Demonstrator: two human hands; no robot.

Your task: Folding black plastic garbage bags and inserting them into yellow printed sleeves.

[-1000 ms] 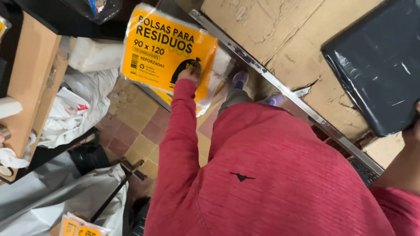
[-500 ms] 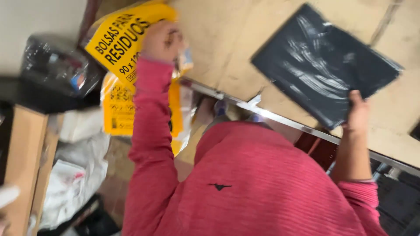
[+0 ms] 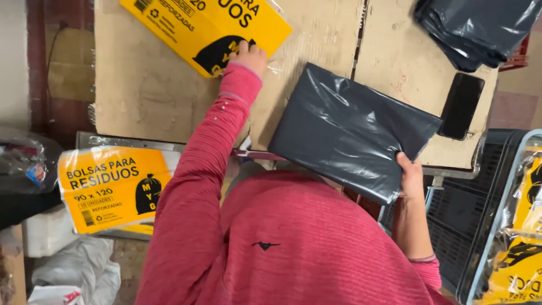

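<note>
Now the left hand (image 3: 250, 56) presses the yellow package (image 3: 209, 25) onto the cardboard tabletop (image 3: 152, 96); the right hand (image 3: 411, 175) has lowered the folded black bags (image 3: 350, 133) there, gripping them

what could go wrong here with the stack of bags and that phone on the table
The folded stack of dark bags hangs over the near edge of the cardboard-covered table, held only at one corner by the right hand, so it might slide off. The black phone lies close to the table's edge, where a sweep of the stack could knock it off. The left hand pins only one corner of the yellow packet, which may shift.
</note>
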